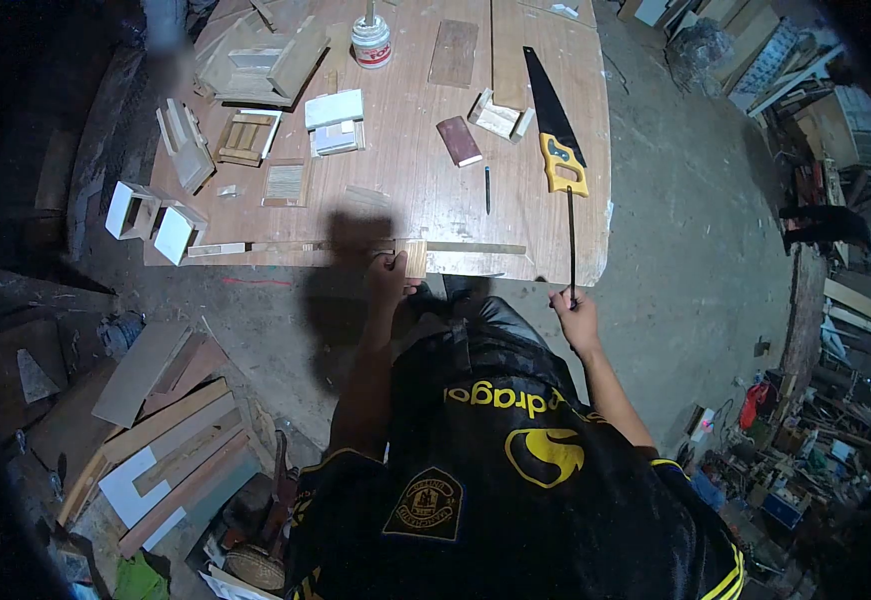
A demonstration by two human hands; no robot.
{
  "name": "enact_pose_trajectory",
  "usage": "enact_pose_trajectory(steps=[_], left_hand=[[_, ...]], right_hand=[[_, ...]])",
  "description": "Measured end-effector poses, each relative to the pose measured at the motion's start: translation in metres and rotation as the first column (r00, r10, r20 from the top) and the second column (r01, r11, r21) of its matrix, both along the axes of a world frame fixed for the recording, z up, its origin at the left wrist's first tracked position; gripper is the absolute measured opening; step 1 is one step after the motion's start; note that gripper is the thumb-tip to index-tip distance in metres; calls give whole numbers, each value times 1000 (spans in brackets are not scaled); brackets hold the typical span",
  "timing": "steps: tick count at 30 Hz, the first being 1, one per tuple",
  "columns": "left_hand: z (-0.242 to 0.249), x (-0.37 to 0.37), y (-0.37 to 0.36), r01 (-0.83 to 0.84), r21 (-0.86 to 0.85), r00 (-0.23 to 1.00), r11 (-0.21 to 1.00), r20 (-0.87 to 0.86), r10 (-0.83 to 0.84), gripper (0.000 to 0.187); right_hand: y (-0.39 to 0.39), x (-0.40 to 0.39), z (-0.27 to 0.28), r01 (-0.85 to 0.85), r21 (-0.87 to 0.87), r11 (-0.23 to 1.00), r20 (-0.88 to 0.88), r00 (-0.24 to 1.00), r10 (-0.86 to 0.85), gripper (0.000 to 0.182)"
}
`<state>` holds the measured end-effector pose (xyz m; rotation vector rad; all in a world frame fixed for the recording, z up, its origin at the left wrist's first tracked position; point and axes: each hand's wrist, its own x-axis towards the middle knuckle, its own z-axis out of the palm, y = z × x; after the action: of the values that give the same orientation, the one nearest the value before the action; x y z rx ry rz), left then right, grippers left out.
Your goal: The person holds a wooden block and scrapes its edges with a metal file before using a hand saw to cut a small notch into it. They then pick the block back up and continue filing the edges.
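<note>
At the table's front edge my left hand (388, 278) is closed on a small light wood block (416, 258), which lies over a long thin wood strip (476, 248). My right hand (574, 312), closed, grips the lower end of a thin dark rod (572, 240) at the front right corner. The rod's far end meets the yellow handle of a handsaw (560, 140) lying on the table. Left of the saw are a black pencil (488, 190) and a dark red block (459, 141).
The wooden table (406, 120) also bears a glue jar (372, 42), a small open box (499, 115), a white-topped piece (336, 122) and several small wooden assemblies at the left. Wood offcuts (176, 460) are piled on the floor at lower left. Clutter lines the right side.
</note>
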<state>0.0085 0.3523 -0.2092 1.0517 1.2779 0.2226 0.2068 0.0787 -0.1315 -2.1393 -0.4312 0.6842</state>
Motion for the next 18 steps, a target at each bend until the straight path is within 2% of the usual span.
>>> enact_pose_trajectory(steps=[6, 8, 10, 18], left_hand=[[4, 0, 2, 8, 10, 1000, 1000, -9, -8, 29], [5, 1, 2, 13, 10, 1000, 1000, -18, -13, 29], [-6, -1, 2, -38, 11, 998, 999, 44, 37, 26], [-7, -2, 1, -56, 57, 998, 997, 22, 55, 24]], right_hand=[[-1, 2, 2, 0, 9, 1000, -10, 1000, 0, 38], [-3, 5, -3, -42, 0, 999, 51, 998, 42, 38], [-1, 5, 1, -36, -1, 999, 30, 999, 36, 38], [-3, 8, 2, -49, -9, 999, 50, 998, 49, 39]])
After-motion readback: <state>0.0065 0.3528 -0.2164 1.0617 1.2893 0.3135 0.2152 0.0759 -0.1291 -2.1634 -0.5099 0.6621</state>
